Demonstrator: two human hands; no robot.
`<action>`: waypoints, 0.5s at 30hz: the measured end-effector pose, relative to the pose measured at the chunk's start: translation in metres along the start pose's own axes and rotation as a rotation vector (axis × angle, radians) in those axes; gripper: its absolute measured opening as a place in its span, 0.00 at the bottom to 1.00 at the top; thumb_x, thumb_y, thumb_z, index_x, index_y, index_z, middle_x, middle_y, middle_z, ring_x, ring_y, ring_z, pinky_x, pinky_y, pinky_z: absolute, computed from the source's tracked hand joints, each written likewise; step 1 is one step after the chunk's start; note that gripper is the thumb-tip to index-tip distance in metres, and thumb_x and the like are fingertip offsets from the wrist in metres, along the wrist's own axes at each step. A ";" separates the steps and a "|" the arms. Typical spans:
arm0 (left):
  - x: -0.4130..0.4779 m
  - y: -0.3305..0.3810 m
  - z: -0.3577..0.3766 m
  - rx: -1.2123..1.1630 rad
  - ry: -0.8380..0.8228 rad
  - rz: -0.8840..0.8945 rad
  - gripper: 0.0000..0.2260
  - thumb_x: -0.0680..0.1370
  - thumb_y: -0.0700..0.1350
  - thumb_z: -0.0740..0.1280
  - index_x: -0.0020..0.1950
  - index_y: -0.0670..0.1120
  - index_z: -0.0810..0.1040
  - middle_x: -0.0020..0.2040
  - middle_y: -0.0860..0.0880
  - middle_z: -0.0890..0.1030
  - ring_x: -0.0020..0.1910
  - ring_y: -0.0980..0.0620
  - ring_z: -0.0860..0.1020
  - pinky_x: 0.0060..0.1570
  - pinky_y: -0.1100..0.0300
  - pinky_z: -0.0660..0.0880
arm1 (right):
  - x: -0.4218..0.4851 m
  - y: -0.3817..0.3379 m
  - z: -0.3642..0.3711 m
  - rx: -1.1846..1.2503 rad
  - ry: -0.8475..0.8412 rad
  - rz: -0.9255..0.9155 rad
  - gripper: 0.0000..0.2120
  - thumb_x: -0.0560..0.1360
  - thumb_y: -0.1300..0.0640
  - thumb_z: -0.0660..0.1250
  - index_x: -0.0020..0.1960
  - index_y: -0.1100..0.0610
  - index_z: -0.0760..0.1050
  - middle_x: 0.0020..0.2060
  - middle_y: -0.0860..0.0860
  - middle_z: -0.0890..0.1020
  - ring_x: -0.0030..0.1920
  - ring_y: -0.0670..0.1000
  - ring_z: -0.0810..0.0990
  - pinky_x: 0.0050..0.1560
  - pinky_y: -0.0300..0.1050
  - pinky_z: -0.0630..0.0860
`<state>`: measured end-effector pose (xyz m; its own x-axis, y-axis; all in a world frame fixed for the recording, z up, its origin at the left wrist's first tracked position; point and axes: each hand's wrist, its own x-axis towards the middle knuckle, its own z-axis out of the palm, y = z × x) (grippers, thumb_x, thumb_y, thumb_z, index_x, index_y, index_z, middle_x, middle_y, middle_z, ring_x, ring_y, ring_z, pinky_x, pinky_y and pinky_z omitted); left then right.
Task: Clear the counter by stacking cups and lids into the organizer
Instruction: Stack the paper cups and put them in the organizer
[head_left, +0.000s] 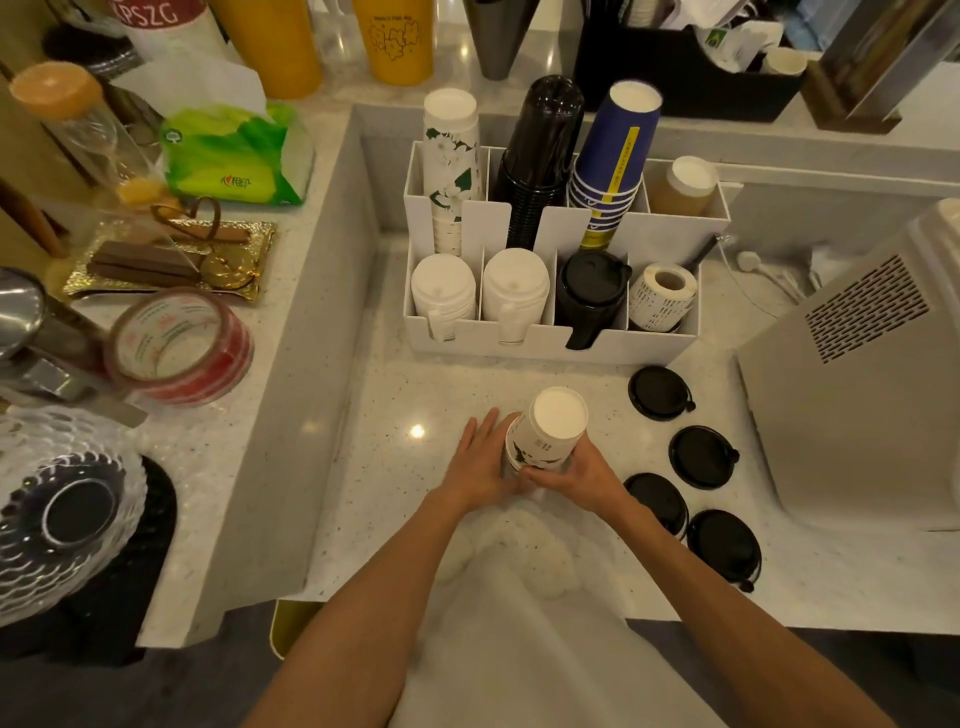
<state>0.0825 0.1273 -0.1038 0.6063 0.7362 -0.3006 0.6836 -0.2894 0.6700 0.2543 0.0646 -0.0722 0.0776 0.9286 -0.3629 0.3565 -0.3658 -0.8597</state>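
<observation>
An upside-down stack of white paper cups (548, 428) with a dark print stands on the counter in front of the organizer. My right hand (576, 475) grips its lower rim from the right. My left hand (480, 462) lies flat against its left side, fingers extended. Several black lids (660, 392) lie loose on the counter to the right. The white organizer (550, 345) holds floral cups (451, 156), black cups (540, 156) and blue cups (613, 161) in its back row, with white lids (443, 286) and black lids (589, 288) in front.
A grey machine (857, 384) stands at the right, close to the loose lids. A raised ledge at the left carries a tape roll (176, 345), a green tissue pack (234, 156) and a gold tray (171, 260). A label roll (662, 296) fills the organizer's front right slot.
</observation>
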 end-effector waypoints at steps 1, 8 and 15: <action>-0.001 0.000 -0.003 0.005 -0.019 0.005 0.46 0.70 0.60 0.72 0.79 0.51 0.48 0.80 0.48 0.52 0.79 0.52 0.43 0.78 0.47 0.42 | 0.001 0.000 0.000 0.001 -0.002 -0.002 0.49 0.63 0.49 0.81 0.76 0.50 0.56 0.69 0.47 0.71 0.70 0.49 0.69 0.70 0.48 0.70; -0.007 -0.010 -0.043 -0.401 0.136 -0.134 0.30 0.77 0.38 0.65 0.76 0.53 0.59 0.69 0.50 0.72 0.69 0.48 0.70 0.69 0.52 0.68 | 0.002 -0.021 -0.011 0.091 0.004 0.018 0.48 0.63 0.50 0.81 0.75 0.48 0.57 0.68 0.48 0.72 0.68 0.51 0.72 0.69 0.57 0.70; 0.035 -0.015 -0.145 -0.282 0.716 -0.289 0.22 0.82 0.44 0.59 0.75 0.45 0.61 0.73 0.41 0.65 0.71 0.41 0.63 0.69 0.47 0.63 | 0.040 -0.161 -0.062 0.064 -0.113 -0.171 0.40 0.59 0.40 0.81 0.64 0.31 0.63 0.56 0.31 0.79 0.57 0.33 0.77 0.47 0.31 0.79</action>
<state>0.0341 0.2462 -0.0262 -0.0497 0.9977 -0.0453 0.5873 0.0659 0.8067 0.2577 0.1646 0.0744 -0.0848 0.9660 -0.2441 0.2951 -0.2097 -0.9322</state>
